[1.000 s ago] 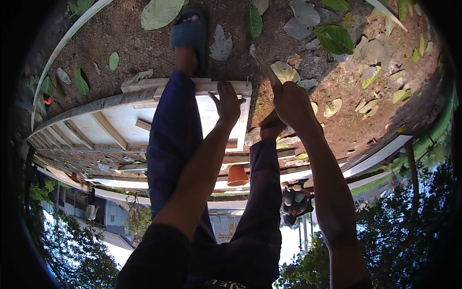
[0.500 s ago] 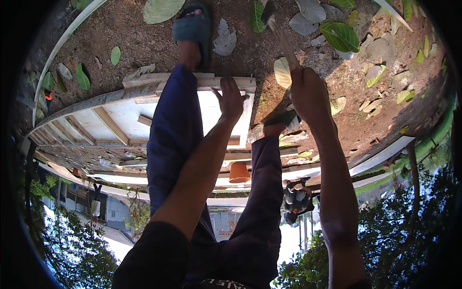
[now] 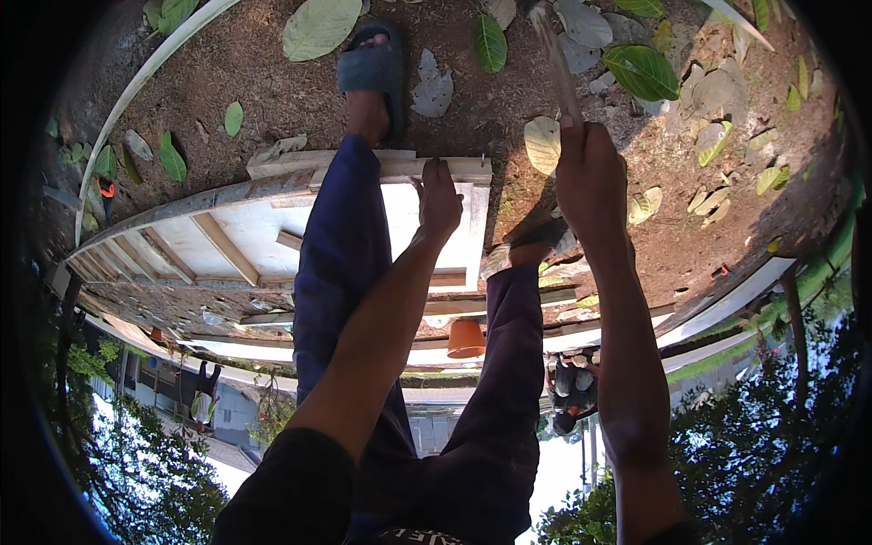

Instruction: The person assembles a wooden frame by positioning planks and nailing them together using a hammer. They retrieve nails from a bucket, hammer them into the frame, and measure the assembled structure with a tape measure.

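Note:
My right hand (image 3: 592,186) is closed around the wooden handle of a hammer (image 3: 556,64), raised at the right. The hammer's head is partly cut off by the upper edge. My left hand (image 3: 440,204) grips the edge beam of a wooden frame (image 3: 472,170) backed with a white panel. Its fingers lie over the beam and its thumb is on the near side; whether a small piece sits under the fingertips is hidden. A thin nail (image 3: 483,157) seems to stick up near the beam's right end. My left leg crosses over the frame.
Green and dry leaves (image 3: 640,73) litter the brown soil. An orange pot (image 3: 466,339) stands between my legs, near long boards (image 3: 272,320). Another person (image 3: 572,386) sits at the lower right, and one more (image 3: 205,395) stands at the lower left. A curved pale strip (image 3: 136,86) runs at the upper left.
My left hand's fingers and thumb have drawn closer together on the beam. My right hand and the hammer have shifted slightly upward. The whole view has shifted a little.

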### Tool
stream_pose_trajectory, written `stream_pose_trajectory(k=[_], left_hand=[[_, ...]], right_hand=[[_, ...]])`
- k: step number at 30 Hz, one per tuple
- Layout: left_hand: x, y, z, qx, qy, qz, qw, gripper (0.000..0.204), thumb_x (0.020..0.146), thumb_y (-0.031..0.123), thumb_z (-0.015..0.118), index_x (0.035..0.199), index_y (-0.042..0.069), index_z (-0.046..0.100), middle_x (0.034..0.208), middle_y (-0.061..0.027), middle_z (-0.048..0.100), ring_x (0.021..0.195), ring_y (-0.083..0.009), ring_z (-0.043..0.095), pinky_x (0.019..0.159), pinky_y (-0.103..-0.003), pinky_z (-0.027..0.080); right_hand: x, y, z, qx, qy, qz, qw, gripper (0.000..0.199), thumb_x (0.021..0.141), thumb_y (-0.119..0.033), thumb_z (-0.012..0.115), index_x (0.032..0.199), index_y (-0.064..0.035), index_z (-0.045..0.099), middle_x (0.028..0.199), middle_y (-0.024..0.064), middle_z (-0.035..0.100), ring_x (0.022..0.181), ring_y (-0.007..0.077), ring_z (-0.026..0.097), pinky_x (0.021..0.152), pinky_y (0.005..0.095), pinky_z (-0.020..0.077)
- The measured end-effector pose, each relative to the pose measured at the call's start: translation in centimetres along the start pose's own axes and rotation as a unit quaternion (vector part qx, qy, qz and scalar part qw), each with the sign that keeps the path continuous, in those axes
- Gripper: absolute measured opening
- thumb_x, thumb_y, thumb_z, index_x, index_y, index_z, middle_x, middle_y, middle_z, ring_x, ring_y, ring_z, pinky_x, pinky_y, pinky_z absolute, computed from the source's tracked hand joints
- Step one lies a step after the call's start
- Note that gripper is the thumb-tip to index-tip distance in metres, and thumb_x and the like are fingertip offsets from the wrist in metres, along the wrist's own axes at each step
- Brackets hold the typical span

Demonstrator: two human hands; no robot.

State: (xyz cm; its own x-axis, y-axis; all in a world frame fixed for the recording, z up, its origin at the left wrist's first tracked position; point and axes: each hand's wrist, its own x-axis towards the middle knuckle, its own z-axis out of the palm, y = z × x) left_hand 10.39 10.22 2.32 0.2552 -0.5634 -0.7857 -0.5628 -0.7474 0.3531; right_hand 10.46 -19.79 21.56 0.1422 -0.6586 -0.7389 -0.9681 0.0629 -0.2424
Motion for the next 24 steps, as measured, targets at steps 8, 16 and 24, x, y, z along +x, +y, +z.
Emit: stream_pose_trajectory(k=[8, 16, 24], left_hand=[[0.0, 0.0, -0.9, -0.045, 0.09, 0.082, 0.992, 0.07, 0.074, -0.017, 0.054, 0.141, -0.007, 0.036, 0.149, -0.0278, 0.032, 0.145, -0.044, 0.029, 0.117, -0.07, 0.021], [-1.1, -1.8, -0.1, -0.034, 0.088, 0.072, 0.993, 0.065, 0.074, -0.017, 0.052, 0.137, -0.007, 0.039, 0.148, -0.0279, 0.033, 0.145, -0.0453, 0.028, 0.118, -0.064, 0.025], [-1.0, -2.1, -0.8, -0.027, 0.082, 0.111, 0.99, 0.066, 0.074, -0.018, 0.051, 0.138, -0.007, 0.038, 0.149, -0.0288, 0.032, 0.144, -0.0467, 0.028, 0.118, -0.061, 0.027]], right_hand=[[-4.5, 8.5, 8.5, -0.099, -0.04, 0.025, 0.994, 0.029, 0.105, -0.023, 0.049, 0.107, 0.0041, 0.039, 0.071, 0.0252, 0.064, 0.075, 0.0416, 0.07, 0.066, 0.0475, 0.0536], [0.6, -2.9, -3.4, 0.103, 0.166, -0.075, 0.978, 0.04, 0.108, -0.038, 0.042, 0.096, -0.0015, 0.055, 0.069, 0.0197, 0.062, 0.064, 0.038, 0.065, 0.061, 0.0441, 0.0491], [-6.9, 9.5, 9.8, -0.026, -0.067, 0.04, 0.997, 0.039, 0.106, -0.03, 0.046, 0.113, 0.0077, 0.046, 0.087, 0.0297, 0.065, 0.088, 0.0447, 0.066, 0.079, 0.0513, 0.052]])
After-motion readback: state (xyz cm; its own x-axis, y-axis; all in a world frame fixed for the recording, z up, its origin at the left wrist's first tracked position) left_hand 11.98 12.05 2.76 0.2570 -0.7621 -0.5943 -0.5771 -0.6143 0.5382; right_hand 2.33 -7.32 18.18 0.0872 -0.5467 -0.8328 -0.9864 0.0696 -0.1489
